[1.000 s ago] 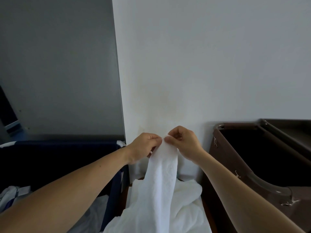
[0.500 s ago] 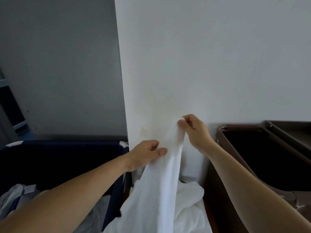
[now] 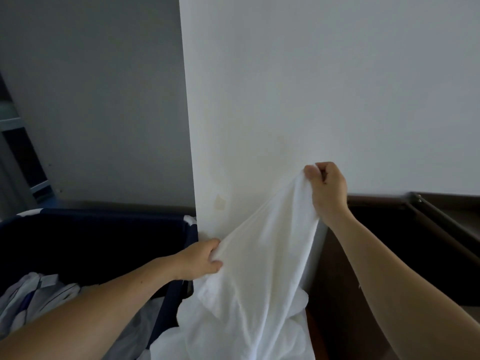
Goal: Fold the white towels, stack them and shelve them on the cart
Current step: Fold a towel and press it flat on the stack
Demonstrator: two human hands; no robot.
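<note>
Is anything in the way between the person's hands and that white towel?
Nothing visible does: the left hand and the right hand each grip the white towel directly, its edge stretched between them.

A navy laundry bin (image 3: pixel 98 237) holding striped linens (image 3: pixel 39 294) stands left of a white wall (image 3: pixel 311 87)

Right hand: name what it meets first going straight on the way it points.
Probably the wall: the right hand, gripping the towel, points up and forward at it; the gap is unclear.
</note>
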